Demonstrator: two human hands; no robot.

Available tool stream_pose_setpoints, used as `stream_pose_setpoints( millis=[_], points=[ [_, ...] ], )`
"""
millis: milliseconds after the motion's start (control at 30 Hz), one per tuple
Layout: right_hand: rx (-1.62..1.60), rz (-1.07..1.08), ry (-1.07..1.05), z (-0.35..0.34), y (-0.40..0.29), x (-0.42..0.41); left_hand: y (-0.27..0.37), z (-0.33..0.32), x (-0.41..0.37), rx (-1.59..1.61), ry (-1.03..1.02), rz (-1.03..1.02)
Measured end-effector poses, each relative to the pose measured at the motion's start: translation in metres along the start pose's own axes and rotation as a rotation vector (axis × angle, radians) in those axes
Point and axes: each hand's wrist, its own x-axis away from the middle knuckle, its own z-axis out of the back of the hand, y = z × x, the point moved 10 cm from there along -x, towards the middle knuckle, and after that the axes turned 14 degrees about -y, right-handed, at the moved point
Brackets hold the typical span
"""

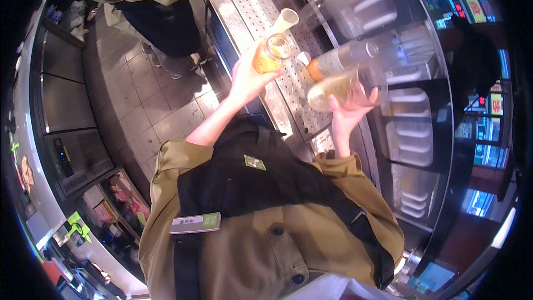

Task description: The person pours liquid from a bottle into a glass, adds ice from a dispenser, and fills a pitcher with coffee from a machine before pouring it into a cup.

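Note:
My left hand [250, 71] is closed around a clear jar [270, 55] with orange contents, its round mouth facing up towards me. My right hand [349, 112] grips a large clear cup or pitcher [339, 89], blurred and tilted, with pale contents or tint at its lower end. Just beyond it lies or leans a bottle [329, 64] with orange at one end and a pale label. A pale yellow cup [284, 21] stands past the jar on the perforated metal counter [300, 110]. A small white round thing [304, 58] is between jar and bottle.
Clear containers [358, 4] stand at the counter's far right. Racked clear tubs [406, 129] line the right side. Another person [162, 25] in a dark apron stands at the upper left on the tiled floor [154, 104]. Dark cabinets [68, 87] run along the left.

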Motion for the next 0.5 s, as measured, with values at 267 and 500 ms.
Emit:
stream_pose_setpoints(
  millis=[267,500],
  points=[
    [0.116,0.151,0.002,0.009,-0.015,0.003,0.001,-0.017,-0.007,0.101,-0.083,0.007],
    [0.192,0.114,0.06,0.014,-0.024,0.004,-0.006,-0.031,-0.006,0.166,-0.101,0.028]
  ],
)
